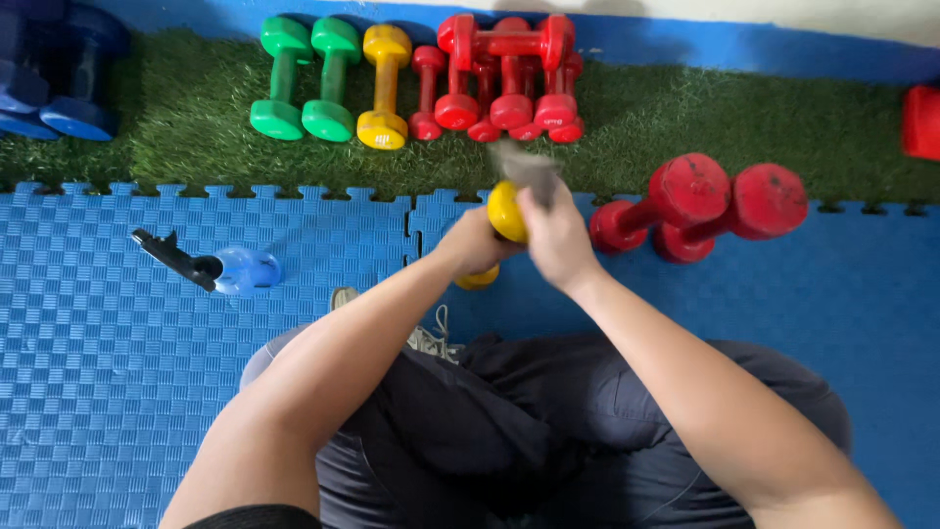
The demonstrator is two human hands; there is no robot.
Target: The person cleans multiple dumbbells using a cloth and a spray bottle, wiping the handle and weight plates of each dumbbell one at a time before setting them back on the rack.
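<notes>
Two big red dumbbells [700, 204] lie just right of the yellow dumbbell [505, 213], out of the way. Left hand [472, 245] is wrapped round its handle, propping it upright so the right hand [555, 238], pinching a grey cloth [526, 168], reaches its top.

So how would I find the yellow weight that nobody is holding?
Look at the strip of green grass mat along the blue wall. A row of dumbbells stands there, and the yellow dumbbell sits between the two green dumbbells and the small red dumbbells. It is the only yellow one on the grass; the other yellow one is in the left hand.
</notes>
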